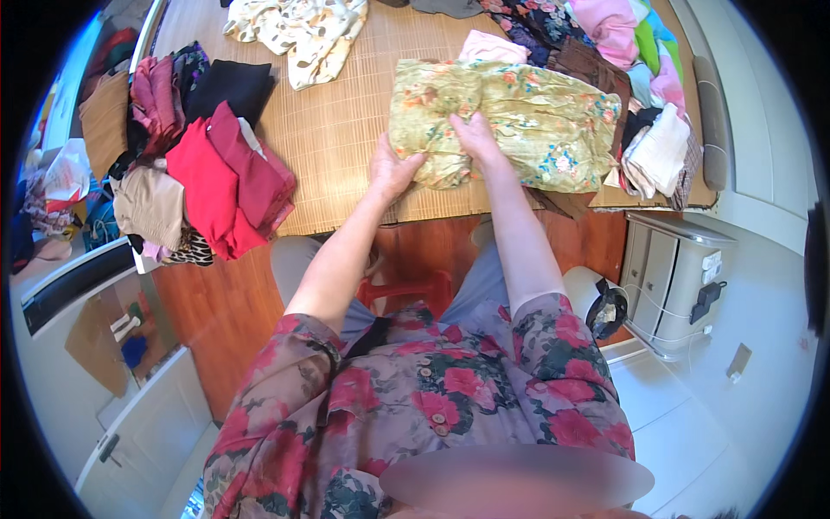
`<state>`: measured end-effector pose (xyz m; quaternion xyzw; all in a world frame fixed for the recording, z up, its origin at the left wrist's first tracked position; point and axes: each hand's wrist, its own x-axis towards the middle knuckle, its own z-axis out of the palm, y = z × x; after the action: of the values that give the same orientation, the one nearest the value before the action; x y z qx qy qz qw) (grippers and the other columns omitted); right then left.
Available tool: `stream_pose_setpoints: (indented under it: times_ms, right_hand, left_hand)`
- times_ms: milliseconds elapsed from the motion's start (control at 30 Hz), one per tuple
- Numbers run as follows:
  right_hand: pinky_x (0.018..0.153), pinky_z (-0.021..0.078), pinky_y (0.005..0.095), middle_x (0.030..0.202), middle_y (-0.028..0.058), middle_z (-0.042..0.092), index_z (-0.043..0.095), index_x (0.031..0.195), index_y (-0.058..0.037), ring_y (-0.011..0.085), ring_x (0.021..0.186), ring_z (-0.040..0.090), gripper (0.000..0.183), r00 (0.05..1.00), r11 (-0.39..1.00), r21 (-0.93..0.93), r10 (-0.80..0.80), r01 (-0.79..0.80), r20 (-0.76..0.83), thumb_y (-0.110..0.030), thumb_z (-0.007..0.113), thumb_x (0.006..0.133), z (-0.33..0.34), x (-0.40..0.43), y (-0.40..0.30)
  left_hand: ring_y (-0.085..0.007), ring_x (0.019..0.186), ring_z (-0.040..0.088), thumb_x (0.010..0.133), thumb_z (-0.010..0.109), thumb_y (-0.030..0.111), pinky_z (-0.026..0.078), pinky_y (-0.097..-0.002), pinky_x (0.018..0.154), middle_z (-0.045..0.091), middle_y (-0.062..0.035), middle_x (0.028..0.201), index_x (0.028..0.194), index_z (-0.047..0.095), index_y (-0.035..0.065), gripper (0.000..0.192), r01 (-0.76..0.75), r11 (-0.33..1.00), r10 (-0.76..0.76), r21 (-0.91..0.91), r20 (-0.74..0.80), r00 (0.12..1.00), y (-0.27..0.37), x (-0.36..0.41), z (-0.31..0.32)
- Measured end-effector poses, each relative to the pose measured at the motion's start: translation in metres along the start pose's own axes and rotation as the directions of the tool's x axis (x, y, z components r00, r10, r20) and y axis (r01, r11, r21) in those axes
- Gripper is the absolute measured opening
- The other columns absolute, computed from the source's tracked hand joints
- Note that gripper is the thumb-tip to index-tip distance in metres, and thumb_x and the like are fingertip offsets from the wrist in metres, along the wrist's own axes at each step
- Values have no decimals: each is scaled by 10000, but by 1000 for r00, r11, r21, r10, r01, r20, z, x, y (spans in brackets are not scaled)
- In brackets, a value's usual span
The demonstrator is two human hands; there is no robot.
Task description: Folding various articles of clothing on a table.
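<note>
A yellow-green floral garment [551,123] lies on the bamboo mat [318,143] before me, its left part doubled over. My left hand [393,170] is at the lower left edge of this cloth, thumb on top and fingers along the side, gripping the edge. My right hand [474,137] rests on the middle of the same garment, thumb and fingers pressed on the fabric near the fold. Whether those fingers pinch any cloth cannot be told. Under and behind the garment's right end is a brown cloth [587,61].
Red garments [207,181], a beige one [150,201] and a folded black cloth [227,91] lie at left. Spotted cream cloth [318,39] is at the far side. White folded cloth [658,149] and pink bedding [606,29] lie right. A red plastic stool [441,292] is below me.
</note>
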<state>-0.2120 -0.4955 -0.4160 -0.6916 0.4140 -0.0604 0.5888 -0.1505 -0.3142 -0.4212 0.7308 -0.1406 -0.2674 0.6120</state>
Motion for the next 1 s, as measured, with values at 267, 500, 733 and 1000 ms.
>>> stream_pose_setpoints:
  times_ms: [267,500,733,1000]
  right_hand:
    - [868,464,396,1153,234,579,504,1215,70,310,1049,587,630,858,959,-275,-198,70,-474,-375,679,803,-110,-88,-35]
    - [995,391,432,1206,322,516,451,1280,75,400,1153,509,964,930,807,-563,-50,-177,-365,-615,709,659,-135,-58,12]
    - [826,496,358,1039,165,661,581,1115,35,279,936,643,560,958,983,-136,81,-122,-276,-265,777,684,-112,-31,24]
    - [816,493,397,961,197,673,599,1116,-26,335,905,649,442,917,885,-407,-336,228,-216,-224,666,727,-61,-63,-59]
  left_hand:
    - [-318,1034,598,703,736,288,465,-377,893,601,-220,1114,1285,399,-21,740,89,947,-24,309,-208,978,-13,-49,-98]
    - [-399,1336,280,707,752,365,255,-495,1074,302,-246,1426,1391,325,40,869,-397,426,374,813,241,896,66,-82,-81]
    - [-393,1363,238,757,700,268,209,-550,1088,244,-214,1477,1452,255,153,833,-371,298,111,880,354,929,53,-58,-53]
    - [-305,1103,558,875,479,61,420,-347,971,605,-153,1158,1220,550,64,353,-299,836,293,459,87,952,20,-37,-85]
